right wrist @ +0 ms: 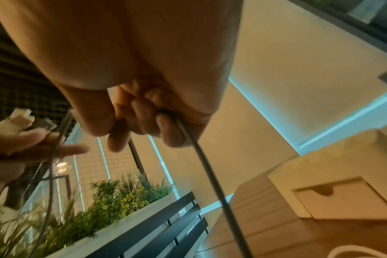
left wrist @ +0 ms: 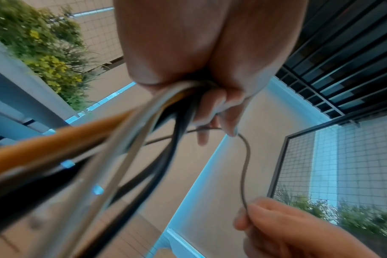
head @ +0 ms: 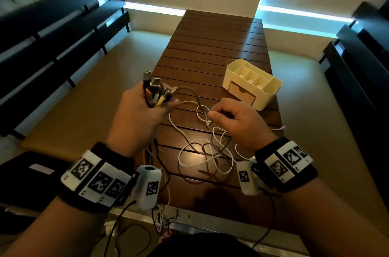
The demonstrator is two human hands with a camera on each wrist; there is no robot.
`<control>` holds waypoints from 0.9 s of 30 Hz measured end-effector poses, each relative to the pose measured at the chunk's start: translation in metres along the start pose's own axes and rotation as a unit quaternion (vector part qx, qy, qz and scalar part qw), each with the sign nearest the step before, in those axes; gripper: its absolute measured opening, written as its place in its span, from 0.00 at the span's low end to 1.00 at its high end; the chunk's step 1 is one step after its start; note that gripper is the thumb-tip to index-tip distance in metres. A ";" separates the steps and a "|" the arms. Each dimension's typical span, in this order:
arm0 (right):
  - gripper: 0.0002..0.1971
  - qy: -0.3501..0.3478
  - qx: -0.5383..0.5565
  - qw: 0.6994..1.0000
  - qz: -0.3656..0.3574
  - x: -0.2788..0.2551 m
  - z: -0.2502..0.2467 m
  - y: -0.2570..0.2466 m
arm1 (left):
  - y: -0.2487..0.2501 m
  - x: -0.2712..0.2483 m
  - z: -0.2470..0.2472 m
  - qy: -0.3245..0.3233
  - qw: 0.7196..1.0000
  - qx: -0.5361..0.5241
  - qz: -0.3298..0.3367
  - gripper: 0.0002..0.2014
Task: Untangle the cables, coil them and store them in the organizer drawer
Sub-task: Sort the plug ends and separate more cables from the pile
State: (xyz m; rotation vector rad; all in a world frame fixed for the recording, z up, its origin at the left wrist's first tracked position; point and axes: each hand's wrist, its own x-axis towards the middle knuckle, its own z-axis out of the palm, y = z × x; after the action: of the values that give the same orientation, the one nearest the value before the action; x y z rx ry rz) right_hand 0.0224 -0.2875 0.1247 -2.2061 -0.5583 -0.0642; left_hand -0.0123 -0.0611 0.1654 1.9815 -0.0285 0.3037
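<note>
My left hand (head: 145,105) grips a bunch of cable ends (head: 154,91), their USB plugs sticking up past the fingers, above the table's left edge. From the bunch a thin dark cable (head: 190,92) arcs right to my right hand (head: 227,116), which pinches it between thumb and curled fingers. The left wrist view shows the bunch (left wrist: 166,108) running blurred toward the lens and the dark cable (left wrist: 245,164) dropping to the right hand (left wrist: 274,221). In the right wrist view the dark cable (right wrist: 201,157) leaves my fingers. A tangle of white and brown cables (head: 208,153) lies on the table below both hands.
A cream organizer (head: 252,82) with open top compartments and a shut front drawer (head: 242,93) stands on the slatted wooden table (head: 216,46), right of centre. Dark benches flank both sides. Cables hang over the table's near edge (head: 164,221).
</note>
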 end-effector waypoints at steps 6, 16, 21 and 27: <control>0.11 -0.064 -0.168 0.983 -0.020 0.022 -0.004 -0.010 | 0.014 0.004 0.011 0.063 0.995 -0.060 0.054 0.13; 0.03 0.014 -0.013 0.998 -0.065 0.010 -0.002 -0.022 | 0.006 0.005 0.015 -0.076 0.995 -0.001 0.064 0.09; 0.12 -0.035 0.079 0.990 0.112 -0.008 0.025 0.008 | 0.007 0.008 -0.010 -0.008 0.997 -0.054 0.048 0.10; 0.06 0.074 0.228 0.968 0.079 0.014 0.014 -0.019 | -0.014 0.003 -0.003 -0.089 0.995 0.047 -0.014 0.08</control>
State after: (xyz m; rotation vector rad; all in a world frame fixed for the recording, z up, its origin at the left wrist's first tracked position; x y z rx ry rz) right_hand 0.0252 -0.2613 0.1326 -1.7705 -0.2770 -0.0126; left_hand -0.0078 -0.0524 0.1547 2.0962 -0.1016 0.1111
